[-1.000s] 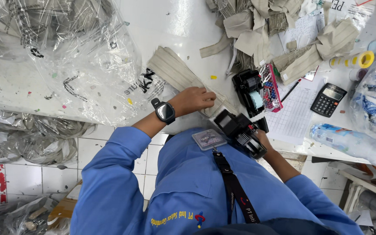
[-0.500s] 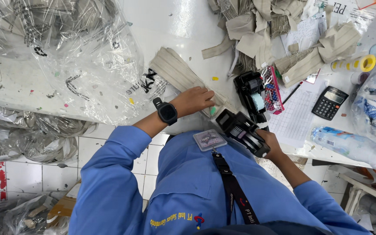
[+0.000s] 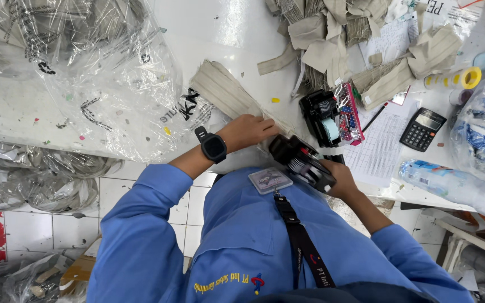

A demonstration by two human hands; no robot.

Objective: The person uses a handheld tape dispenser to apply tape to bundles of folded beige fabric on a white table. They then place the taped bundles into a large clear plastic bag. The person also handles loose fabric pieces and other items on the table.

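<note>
Showing a white table (image 3: 225,33) bearing a beige fabric bundle (image 3: 223,92), pressed flat at its near end by the left hand (image 3: 248,132); right hand (image 3: 338,178) grasping a black label gun (image 3: 301,163) beside it

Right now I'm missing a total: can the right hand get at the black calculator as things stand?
Probably not at once: the right hand grips a black label gun, so it is occupied. The calculator lies uncovered on the table's paper sheet.

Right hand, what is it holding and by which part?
The right hand grips a black label gun by its handle end.
</note>
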